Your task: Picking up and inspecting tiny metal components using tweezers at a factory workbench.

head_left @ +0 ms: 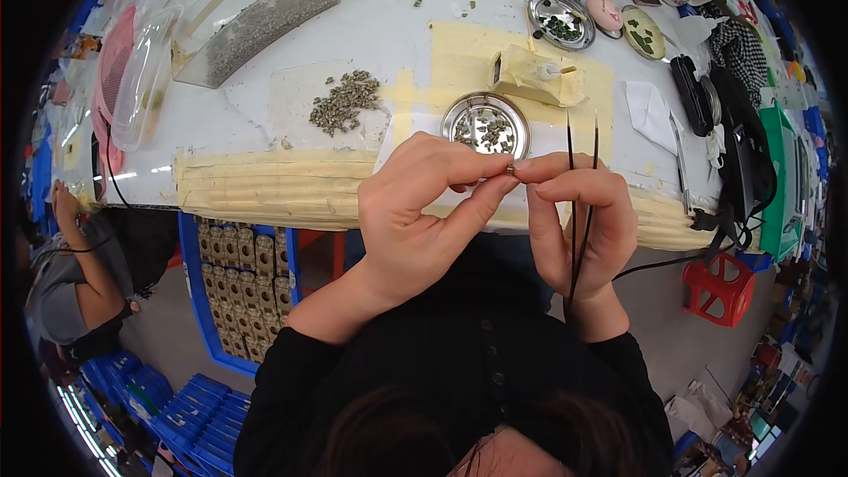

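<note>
My left hand (415,212) pinches a tiny metallic piece (511,170) between thumb and forefinger, just over the near edge of the table. From the other side, the fingertips of my right hand (587,221) meet the same piece, which is mostly hidden by fingers. Black tweezers (595,141) stay held in my right hand, tips pointing away from me and apart, with nothing between them. Right behind my fingers sits a round metal dish (527,128) of small metallic pieces. Farther left, a heap of similar pieces (344,102) lies on the table.
A clear box of grey granules (274,26) stands far left. Behind the dish is a tape-wrapped block (537,79); dishes of dark green bits (534,13) lie beyond. A blue crate (196,291) of parts stands below left, a red stool (717,291) right. Another person (84,274) sits left.
</note>
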Available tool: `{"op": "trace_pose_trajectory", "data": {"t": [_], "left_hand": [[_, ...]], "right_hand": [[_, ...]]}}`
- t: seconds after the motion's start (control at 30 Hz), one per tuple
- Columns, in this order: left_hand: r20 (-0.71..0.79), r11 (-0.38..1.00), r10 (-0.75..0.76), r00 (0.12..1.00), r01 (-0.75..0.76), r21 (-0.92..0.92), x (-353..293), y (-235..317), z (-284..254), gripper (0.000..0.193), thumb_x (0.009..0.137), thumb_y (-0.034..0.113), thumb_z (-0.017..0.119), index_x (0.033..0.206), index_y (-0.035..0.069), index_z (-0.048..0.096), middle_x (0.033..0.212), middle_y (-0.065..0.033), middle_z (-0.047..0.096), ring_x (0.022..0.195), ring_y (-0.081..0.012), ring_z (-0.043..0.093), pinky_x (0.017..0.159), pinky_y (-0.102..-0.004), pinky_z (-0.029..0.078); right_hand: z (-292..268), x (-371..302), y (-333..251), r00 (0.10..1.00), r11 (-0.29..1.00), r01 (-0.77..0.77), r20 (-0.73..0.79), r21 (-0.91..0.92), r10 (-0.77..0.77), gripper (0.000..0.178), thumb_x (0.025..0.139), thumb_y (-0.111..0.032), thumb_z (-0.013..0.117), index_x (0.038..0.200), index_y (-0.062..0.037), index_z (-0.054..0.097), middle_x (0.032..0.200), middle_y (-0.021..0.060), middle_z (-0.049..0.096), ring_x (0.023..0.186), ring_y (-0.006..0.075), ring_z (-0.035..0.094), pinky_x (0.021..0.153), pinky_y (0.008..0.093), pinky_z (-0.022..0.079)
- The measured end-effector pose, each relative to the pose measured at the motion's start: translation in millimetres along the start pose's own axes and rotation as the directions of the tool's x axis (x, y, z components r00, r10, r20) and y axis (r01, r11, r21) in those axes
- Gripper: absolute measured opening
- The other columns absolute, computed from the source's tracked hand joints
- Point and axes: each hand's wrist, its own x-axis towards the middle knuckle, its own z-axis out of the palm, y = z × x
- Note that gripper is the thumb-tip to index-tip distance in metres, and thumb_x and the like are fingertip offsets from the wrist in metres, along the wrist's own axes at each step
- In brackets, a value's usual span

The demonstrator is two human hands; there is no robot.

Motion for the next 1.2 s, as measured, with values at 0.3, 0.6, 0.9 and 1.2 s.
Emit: {"op": "trace_pose_trajectory", "data": {"t": [0.3, 0.6, 0.9, 1.2], "left_hand": [[0.026, 0.991, -0.112, 0.993, 0.113, -0.071, 1, 1, -3, 0.016, 0.074, -0.002, 0.073, 0.089, 0.003, 0.072, 0.078, -0.0063, 0.068, 0.066, -0.0137, 0.057, 0.06, -0.0258, 0.046], [0.158, 0.981, -0.181, 0.971, 0.189, -0.039, 3, 4, -9, 0.014, 0.075, 0.0, 0.073, 0.088, 0.003, 0.072, 0.077, -0.0051, 0.068, 0.067, -0.0118, 0.057, 0.061, -0.0256, 0.046], [0.196, 0.978, -0.185, 0.963, 0.201, -0.062, 5, 9, -12, 0.015, 0.076, -0.008, 0.07, 0.089, -0.002, 0.07, 0.082, -0.008, 0.067, 0.071, -0.0103, 0.057, 0.065, -0.0231, 0.044], [0.178, 0.997, -0.079, 0.981, 0.077, 0.024, 5, 7, -13, 0.018, 0.074, -0.008, 0.071, 0.09, 0.0, 0.071, 0.081, -0.0074, 0.068, 0.071, -0.0123, 0.058, 0.064, -0.0249, 0.045]], "right_hand": [[-3, 1, 2, 1.0, 1.0, 0.014, -0.006, 0.02, -0.014, 0.024, 0.075, 0.014, 0.063, 0.093, -0.0027, 0.061, 0.094, 0.0148, 0.07, 0.078, 0.0225, 0.068, 0.068, 0.0285, 0.054], [-7, 5, 3, 0.996, 0.999, 0.041, 0.083, -0.023, -0.039, 0.029, 0.069, 0.014, 0.069, 0.091, -0.004, 0.062, 0.091, 0.012, 0.07, 0.072, 0.0205, 0.065, 0.061, 0.0271, 0.051], [-6, 5, 7, 0.995, 0.997, 0.07, 0.075, -0.011, -0.069, 0.029, 0.069, 0.014, 0.071, 0.09, -0.0038, 0.062, 0.089, 0.0106, 0.069, 0.072, 0.0202, 0.066, 0.062, 0.0271, 0.052], [-7, 4, 7, 0.995, 0.998, 0.055, 0.082, 0.005, -0.055, 0.027, 0.069, 0.013, 0.071, 0.089, -0.003, 0.062, 0.088, 0.0107, 0.069, 0.076, 0.0209, 0.068, 0.064, 0.0275, 0.053]]}}
